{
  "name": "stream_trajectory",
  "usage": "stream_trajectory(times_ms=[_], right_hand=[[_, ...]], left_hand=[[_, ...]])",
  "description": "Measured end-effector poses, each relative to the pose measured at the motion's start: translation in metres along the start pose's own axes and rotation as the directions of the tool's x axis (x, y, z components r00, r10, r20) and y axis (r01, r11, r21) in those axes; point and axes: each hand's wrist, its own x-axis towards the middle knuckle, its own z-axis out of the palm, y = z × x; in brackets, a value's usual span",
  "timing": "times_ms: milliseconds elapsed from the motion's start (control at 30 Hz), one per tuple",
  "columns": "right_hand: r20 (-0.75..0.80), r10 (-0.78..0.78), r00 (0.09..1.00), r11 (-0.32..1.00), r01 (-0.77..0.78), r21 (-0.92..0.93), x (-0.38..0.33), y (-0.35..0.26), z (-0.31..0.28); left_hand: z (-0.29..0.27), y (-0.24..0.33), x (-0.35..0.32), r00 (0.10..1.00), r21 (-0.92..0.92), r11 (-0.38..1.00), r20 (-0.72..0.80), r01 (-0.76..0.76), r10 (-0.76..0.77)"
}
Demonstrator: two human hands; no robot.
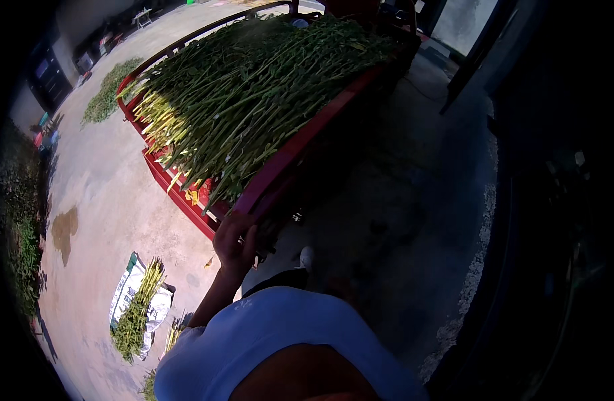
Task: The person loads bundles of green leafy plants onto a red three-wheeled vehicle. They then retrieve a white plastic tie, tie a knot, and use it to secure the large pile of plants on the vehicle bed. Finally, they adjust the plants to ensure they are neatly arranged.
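My left hand [233,242] is closed on the near rear corner of a red cart's side rail [280,164], its fingers bent over the metal. The cart bed is piled with long green leafy stalks [253,100], laid side by side. Their pale yellow cut ends [161,125] point to the left, partly in bright sun. A small yellow scrap [192,196] lies by the cart's open rear edge. My right hand does not show in the dark shadow on the right.
On the concrete to the left, a bundle of stalks [141,304] lies on a white sack [161,306]. Farther off is a heap of green plants [113,90]. Shrubs [28,247] line the left side. A pale gravel strip [477,287] runs along the shaded right.
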Motion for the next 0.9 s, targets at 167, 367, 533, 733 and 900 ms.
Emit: stream_trajectory(times_ms=[167,367,533,733,900], right_hand=[[0.222,0.374,0.9,0.817,-0.434,0.38,0.086,0.027,-0.07],[0.067,-0.203,0.977,0.966,0.211,-0.146,0.139,0.145,-0.176],[0.288,-0.065,0.955,0.615,0.266,-0.742,0.204,0.105,-0.274],[-0.028,-0.138,0.99,0.916,0.117,-0.383,0.272,0.203,-0.267],[0.246,0.503,0.829,0.805,-0.553,0.217,0.35,0.167,-0.287]], left_hand=[[0.073,-0.001,0.036,0.987,-0.037,0.987,-0.027,-0.156,0.155],[0.155,-0.01,0.105,0.994,-0.035,0.994,-0.053,-0.101,0.099],[0.199,-0.028,0.135,1.0,0.059,0.998,-0.004,0.023,-0.022],[0.232,-0.032,0.166,0.991,0.365,0.93,0.113,0.032,-0.078],[0.239,-0.044,0.159,0.991,0.588,0.799,-0.094,0.128,-0.09]])
